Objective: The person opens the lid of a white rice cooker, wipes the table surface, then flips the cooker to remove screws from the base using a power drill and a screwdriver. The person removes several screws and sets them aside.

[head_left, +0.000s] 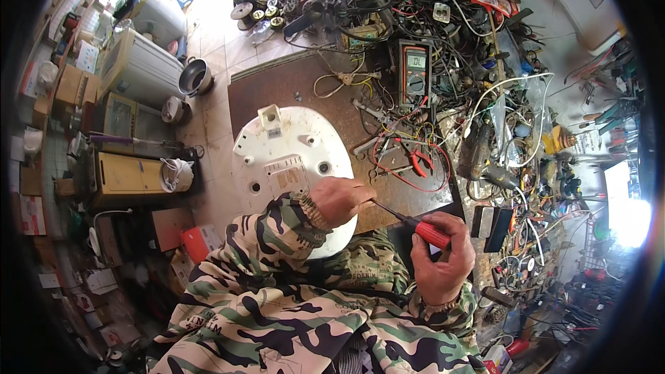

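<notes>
My right hand is wrapped round the red and black handle of a screwdriver. Its thin shaft points up and left to the closed fingers of my left hand. Whatever those fingers pinch at the shaft's tip, if anything, is hidden. Beneath my left hand lies a white rounded plastic appliance base, its underside showing small holes, a label and a square block at its far edge. My left sleeve and hand cover part of its near side.
A brown board lies under the base. To its right are red-handled pliers, a multimeter with its leads, and a large tangle of cables. Shelves and boxes line the left, near a metal pot.
</notes>
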Demonstrator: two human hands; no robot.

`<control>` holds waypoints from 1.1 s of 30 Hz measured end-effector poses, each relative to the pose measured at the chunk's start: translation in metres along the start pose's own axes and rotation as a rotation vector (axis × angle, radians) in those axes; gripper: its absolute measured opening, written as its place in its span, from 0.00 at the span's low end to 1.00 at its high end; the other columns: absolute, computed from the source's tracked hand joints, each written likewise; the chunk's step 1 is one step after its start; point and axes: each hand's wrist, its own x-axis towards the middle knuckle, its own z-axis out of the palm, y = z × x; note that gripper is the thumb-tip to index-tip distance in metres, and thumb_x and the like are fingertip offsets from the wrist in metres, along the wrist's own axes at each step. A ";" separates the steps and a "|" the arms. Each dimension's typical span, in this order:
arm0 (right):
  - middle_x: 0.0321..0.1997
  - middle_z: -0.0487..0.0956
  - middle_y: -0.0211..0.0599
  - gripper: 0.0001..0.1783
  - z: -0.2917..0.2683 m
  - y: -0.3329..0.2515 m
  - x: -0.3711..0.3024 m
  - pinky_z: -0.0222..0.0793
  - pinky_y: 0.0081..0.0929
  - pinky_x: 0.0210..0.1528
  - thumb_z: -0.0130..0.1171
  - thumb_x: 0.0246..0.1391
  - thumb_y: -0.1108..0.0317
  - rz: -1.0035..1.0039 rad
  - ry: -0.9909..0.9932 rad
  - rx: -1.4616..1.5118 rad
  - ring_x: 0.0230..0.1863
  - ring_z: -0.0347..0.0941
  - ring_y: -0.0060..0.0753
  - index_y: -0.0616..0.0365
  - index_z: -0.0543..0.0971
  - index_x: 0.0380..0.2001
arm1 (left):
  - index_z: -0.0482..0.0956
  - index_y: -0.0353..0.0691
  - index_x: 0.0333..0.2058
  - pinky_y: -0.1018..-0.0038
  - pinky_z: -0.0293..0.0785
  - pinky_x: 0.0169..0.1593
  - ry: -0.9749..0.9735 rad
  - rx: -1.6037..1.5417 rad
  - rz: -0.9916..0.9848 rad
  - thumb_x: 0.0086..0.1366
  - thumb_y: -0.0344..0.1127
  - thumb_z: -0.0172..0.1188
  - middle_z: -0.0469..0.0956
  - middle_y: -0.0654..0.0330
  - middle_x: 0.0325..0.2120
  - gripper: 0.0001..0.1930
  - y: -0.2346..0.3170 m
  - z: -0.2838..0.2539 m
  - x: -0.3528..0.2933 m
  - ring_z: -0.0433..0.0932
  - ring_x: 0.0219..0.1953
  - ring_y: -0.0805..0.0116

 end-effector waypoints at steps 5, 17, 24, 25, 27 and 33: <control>0.44 0.81 0.48 0.17 -0.018 0.026 0.005 0.75 0.29 0.47 0.66 0.47 0.85 0.173 0.132 0.190 0.44 0.78 0.37 0.65 0.75 0.41 | 0.87 0.42 0.38 0.69 0.84 0.38 0.133 0.095 -0.060 0.65 0.37 0.66 0.87 0.57 0.33 0.08 -0.022 -0.028 0.017 0.85 0.33 0.64; 0.39 0.80 0.46 0.15 -0.048 0.108 -0.006 0.73 0.28 0.42 0.67 0.46 0.79 0.322 0.083 0.086 0.36 0.78 0.38 0.65 0.76 0.39 | 0.89 0.42 0.32 0.59 0.79 0.36 -0.202 0.605 -0.668 0.58 0.43 0.70 0.85 0.53 0.27 0.11 -0.291 -0.091 0.157 0.84 0.30 0.56; 0.40 0.80 0.48 0.14 -0.058 0.135 -0.004 0.73 0.29 0.44 0.66 0.47 0.78 0.526 0.176 0.170 0.39 0.78 0.37 0.66 0.75 0.38 | 0.90 0.48 0.34 0.60 0.82 0.39 -0.654 0.811 -0.566 0.57 0.43 0.66 0.87 0.58 0.32 0.10 -0.431 -0.037 0.154 0.85 0.34 0.52; 0.41 0.79 0.48 0.14 -0.060 0.140 -0.002 0.73 0.30 0.46 0.65 0.48 0.78 0.572 0.142 0.155 0.40 0.77 0.38 0.66 0.75 0.39 | 0.90 0.48 0.34 0.60 0.82 0.39 -0.673 0.879 -0.556 0.57 0.43 0.65 0.87 0.59 0.33 0.10 -0.433 -0.027 0.151 0.85 0.35 0.51; 0.42 0.79 0.48 0.15 -0.064 0.146 0.007 0.73 0.31 0.47 0.65 0.48 0.78 0.514 0.071 0.138 0.41 0.77 0.38 0.67 0.74 0.40 | 0.89 0.46 0.36 0.61 0.82 0.41 -0.710 0.998 -0.586 0.58 0.44 0.64 0.87 0.58 0.35 0.12 -0.411 -0.019 0.119 0.85 0.37 0.51; 0.43 0.79 0.47 0.16 -0.047 0.117 0.056 0.73 0.29 0.49 0.66 0.54 0.77 0.363 -0.032 0.251 0.43 0.76 0.36 0.67 0.74 0.44 | 0.80 0.37 0.53 0.63 0.80 0.49 -0.039 0.310 -0.532 0.64 0.41 0.67 0.86 0.48 0.39 0.22 -0.207 -0.130 0.120 0.86 0.42 0.54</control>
